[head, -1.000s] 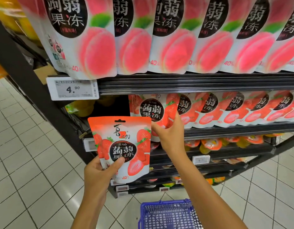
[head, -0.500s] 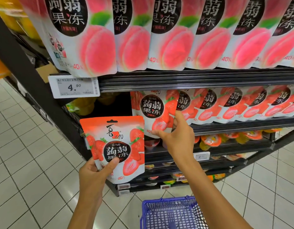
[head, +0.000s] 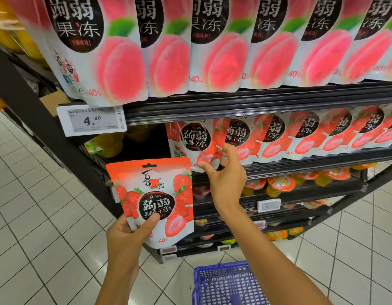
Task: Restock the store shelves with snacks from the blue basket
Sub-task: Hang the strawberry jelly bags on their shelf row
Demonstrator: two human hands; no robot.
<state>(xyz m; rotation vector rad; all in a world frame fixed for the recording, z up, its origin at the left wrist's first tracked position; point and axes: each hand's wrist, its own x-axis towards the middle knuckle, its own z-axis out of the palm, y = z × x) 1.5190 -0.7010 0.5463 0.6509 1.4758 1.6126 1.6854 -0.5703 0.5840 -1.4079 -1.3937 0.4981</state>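
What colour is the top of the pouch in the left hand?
Orange-red; the strawberry jelly pouch shows best in the head view.

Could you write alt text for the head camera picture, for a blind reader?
A person's left hand holds a strawberry jelly pouch while the right hand touches the leftmost shelved pouch of the same kind. Peach pouches line the shelf above; a blue basket sits below.

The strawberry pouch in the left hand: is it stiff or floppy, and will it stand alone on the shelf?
Probably fairly stiff: the pouch is flat and upright though the left hand pinches only its lower corner. Likely light, for the same reason. The shelf pouches overlap in a leaning row, so alone it may tip.
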